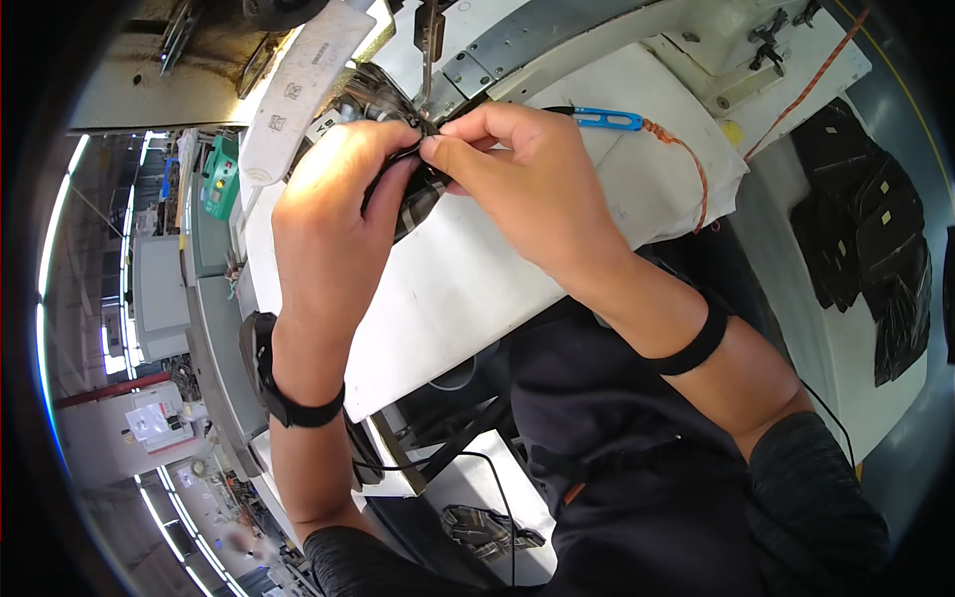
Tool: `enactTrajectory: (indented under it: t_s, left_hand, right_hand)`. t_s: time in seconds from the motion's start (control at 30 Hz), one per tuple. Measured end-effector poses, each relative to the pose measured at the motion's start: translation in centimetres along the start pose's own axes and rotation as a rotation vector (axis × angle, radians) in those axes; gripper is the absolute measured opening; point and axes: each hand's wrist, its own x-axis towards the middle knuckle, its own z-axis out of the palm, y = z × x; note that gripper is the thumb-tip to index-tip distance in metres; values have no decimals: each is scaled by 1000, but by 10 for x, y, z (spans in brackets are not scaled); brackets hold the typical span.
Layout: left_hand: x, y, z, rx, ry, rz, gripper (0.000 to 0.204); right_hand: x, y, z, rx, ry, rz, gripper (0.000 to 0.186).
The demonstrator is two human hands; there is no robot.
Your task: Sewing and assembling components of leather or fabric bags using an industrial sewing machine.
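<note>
My left hand (338, 194) and my right hand (542, 189) meet under the sewing machine's needle bar (429, 40). Thumbs and forefingers of both pinch a piece of dark plaid fabric (422, 202), which lies on the white work surface (448, 303). Its pinched edge is mostly covered by my fingertips. Just past the back of my right hand a blue-handled tool (609, 119) with an orange cord shows. Its front end is hidden, so I cannot tell if the hand touches it.
The white machine arm (308, 90) stands close over my left hand. Dark fabric pieces (865, 229) lie in a pile at the right. Another plaid piece (492, 530) sits low beside my lap. A green box (220, 177) stands at far left.
</note>
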Motion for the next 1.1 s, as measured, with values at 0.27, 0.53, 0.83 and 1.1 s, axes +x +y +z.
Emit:
enactTrajectory:
  t_s: [0.27, 0.53, 0.83, 1.1]
  left_hand:
    - [15, 25, -20, 371, -192, -80, 33]
    - [-11, 9, 4, 180, -134, -361, 37]
    - [-3, 9, -4, 365, 2, 40, 39]
    - [9, 12, -27, 500, -183, 200, 40]
  right_hand:
    - [-5, -8, 11, -122, 79, 11, 19]
    - [-14, 3, 13, -115, 4, -25, 30]
    - [-15, 23, 35, -72, 233, -207, 29]
    - [-15, 8, 4, -71, 93, -100, 29]
